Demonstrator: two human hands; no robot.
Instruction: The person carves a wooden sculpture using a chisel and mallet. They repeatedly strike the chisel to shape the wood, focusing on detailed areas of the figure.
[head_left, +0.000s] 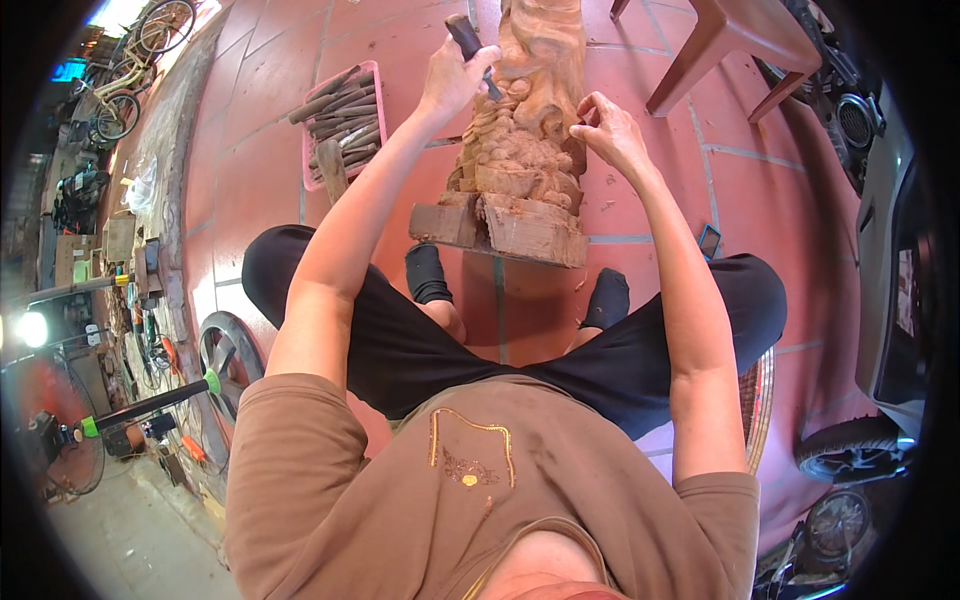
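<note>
Head view: one carved wooden piece (535, 150) lies far centre, long axis near to far, just right of the left hand (462, 78), closed round a dark-handled tool (464, 36), and left of the right hand (612, 133), fingertips and thumb apart, contact unclear.

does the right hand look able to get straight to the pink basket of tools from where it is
Probably not straight across: the wood carving and the left forearm lie between the right hand and the pink basket.
</note>
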